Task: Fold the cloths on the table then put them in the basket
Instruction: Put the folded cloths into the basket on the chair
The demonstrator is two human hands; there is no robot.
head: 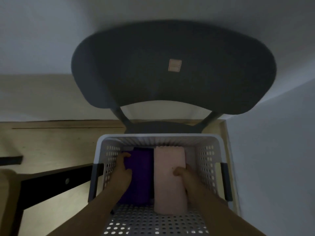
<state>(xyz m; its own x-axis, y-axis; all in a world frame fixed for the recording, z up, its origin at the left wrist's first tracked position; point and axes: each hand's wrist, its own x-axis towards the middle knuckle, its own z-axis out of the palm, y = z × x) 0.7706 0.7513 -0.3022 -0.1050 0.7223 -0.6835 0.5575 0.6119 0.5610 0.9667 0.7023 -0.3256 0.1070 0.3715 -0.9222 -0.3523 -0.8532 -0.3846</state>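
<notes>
I see both arms reaching into the basket (160,136): left hand (123,169) grips the purple cloth (141,178) at its edge, right hand (185,175) (thumb on top) holds the pink cloth (168,188).

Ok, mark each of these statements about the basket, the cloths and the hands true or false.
1. Both folded cloths lie inside the white basket. True.
2. The pink cloth lies left of the purple cloth. False: the pink one is on the right and the purple one on the left, side by side.
3. The left-hand grip is on the purple cloth. True.
4. The right-hand grip is outside the basket, on a handle. False: it is inside the basket, with its thumb on top of the pink cloth.
5. The chair beyond the basket is white. False: it is dark grey.
</notes>
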